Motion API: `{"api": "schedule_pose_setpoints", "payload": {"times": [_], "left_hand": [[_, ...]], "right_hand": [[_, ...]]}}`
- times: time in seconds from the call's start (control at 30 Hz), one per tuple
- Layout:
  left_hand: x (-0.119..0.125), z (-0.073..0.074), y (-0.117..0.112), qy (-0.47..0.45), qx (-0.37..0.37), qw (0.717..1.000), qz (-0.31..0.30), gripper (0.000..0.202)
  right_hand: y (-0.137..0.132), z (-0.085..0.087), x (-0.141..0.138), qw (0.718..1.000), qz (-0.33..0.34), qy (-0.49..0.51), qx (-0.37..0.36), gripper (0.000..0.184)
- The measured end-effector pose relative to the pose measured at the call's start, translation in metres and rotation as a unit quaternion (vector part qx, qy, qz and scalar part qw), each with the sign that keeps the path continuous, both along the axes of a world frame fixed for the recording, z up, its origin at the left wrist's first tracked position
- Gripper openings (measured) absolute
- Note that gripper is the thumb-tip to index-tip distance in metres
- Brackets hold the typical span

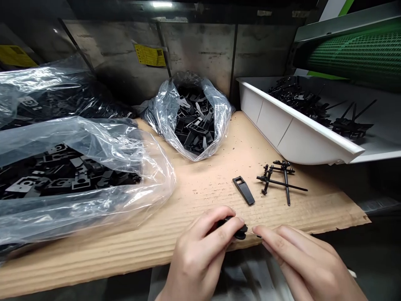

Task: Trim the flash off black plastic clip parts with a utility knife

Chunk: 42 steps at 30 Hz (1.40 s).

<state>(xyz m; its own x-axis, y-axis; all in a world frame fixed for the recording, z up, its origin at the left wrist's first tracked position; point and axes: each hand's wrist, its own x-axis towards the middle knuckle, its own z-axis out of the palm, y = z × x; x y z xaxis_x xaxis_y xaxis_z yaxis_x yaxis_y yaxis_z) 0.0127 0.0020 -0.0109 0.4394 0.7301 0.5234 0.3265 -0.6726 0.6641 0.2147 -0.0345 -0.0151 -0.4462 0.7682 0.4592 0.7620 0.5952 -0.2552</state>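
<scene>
1. Black plastic part [240,233]: grasped in the left hand [199,251], near the front edge of the desk [109,253].
2. Right hand [303,257] – fingertips pinched just beside it, apparently on a small dark piece [259,236], mostly hidden.
3. Steadying the left grip should help – keep the part's exposed end visible, and guide the pinched piece gently, without forcing.
</scene>
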Motion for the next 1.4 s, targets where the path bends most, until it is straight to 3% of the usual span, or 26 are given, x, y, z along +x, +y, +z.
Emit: {"api": "schedule_pose_setpoints", "payload": {"times": [0.23,0.43,0.7,0.9,1.2,1.4], "left_hand": [[0.000,-0.002,0.000,0.046,0.042,0.998,0.026,0.033],[0.002,-0.005,0.002,0.047,0.062,0.997,0.027,0.031],[0.002,-0.001,0.003,0.017,0.011,1.000,0.010,0.030],[-0.002,0.005,0.003,-0.034,-0.089,0.995,-0.021,0.024],[-0.001,0.008,0.003,-0.078,-0.129,0.988,-0.024,0.024],[-0.003,0.008,0.004,-0.083,-0.123,0.989,-0.020,0.027]], "right_hand": [[0.002,0.008,0.001,0.996,0.005,-0.088,0.017,0.034],[-0.003,0.016,0.007,0.984,-0.040,-0.154,0.074,0.032],[0.000,0.018,0.002,0.987,-0.035,-0.148,0.054,0.032],[0.000,0.016,0.002,0.995,-0.009,-0.075,0.061,0.033],[-0.005,0.006,0.002,0.996,-0.031,-0.015,0.080,0.036],[-0.004,0.010,-0.006,0.998,-0.004,0.053,0.042,0.031]]}}
